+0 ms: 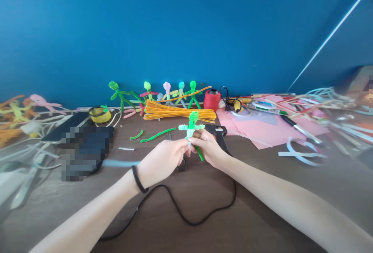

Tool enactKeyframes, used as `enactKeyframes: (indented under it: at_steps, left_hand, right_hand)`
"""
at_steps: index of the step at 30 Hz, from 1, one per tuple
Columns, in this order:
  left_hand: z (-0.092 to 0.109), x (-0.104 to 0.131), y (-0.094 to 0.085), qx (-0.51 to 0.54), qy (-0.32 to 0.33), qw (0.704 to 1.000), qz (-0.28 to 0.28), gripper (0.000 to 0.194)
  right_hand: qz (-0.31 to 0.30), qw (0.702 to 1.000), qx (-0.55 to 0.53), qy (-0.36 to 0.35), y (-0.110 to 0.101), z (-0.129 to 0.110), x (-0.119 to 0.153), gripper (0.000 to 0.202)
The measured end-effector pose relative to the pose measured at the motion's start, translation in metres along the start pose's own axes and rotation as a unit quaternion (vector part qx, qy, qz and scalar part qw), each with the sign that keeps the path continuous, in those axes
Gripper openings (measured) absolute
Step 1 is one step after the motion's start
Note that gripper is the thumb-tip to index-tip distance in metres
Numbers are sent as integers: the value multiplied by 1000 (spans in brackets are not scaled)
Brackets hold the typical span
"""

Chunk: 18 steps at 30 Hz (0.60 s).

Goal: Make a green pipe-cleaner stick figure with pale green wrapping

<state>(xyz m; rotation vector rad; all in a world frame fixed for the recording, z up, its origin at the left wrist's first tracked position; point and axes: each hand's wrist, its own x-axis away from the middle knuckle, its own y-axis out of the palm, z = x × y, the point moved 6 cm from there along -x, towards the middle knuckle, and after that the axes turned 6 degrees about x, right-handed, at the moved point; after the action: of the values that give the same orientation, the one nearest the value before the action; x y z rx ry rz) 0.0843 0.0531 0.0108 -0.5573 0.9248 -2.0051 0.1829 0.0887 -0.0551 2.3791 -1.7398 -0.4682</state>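
A green pipe-cleaner figure [193,117] with a pale mint body and short arms is held upright above the table. My left hand [166,152] pinches its lower body from the left. From the right, the fingers of my right hand [210,148] close on the same spot, and a dark green leg points down between the hands. Fingertips hide part of the figure's lower half. Behind my right hand lies a black glue gun [219,134]. Two cut green pipe-cleaner pieces [158,135] rest beyond my left hand. Dark scissors [182,165] are partly covered by my left hand.
A bundle of orange pipe cleaners [177,112] lies ahead, with several finished figures [117,93] along the blue wall. Pink paper sheets [247,126] and a pen [300,128] are at right. A dark phone [93,144] sits left; a black cord [186,220] curves across the front.
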Motion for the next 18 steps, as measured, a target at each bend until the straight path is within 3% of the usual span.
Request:
enactKeyframes:
  at_steps: [8,12,18]
  left_hand:
    - [-8,-7,-10,17,32,998,56,24]
    - [-17,-9,-20,-28,12,994,109,27]
    - [-24,-9,-25,-97,-30,987,128,32]
  right_hand:
    - [-45,999,-7,23,11,3,6,18]
    - [-54,998,-25,30,12,5,6,18]
    - [-46,995,-69,50,13,3,6,19]
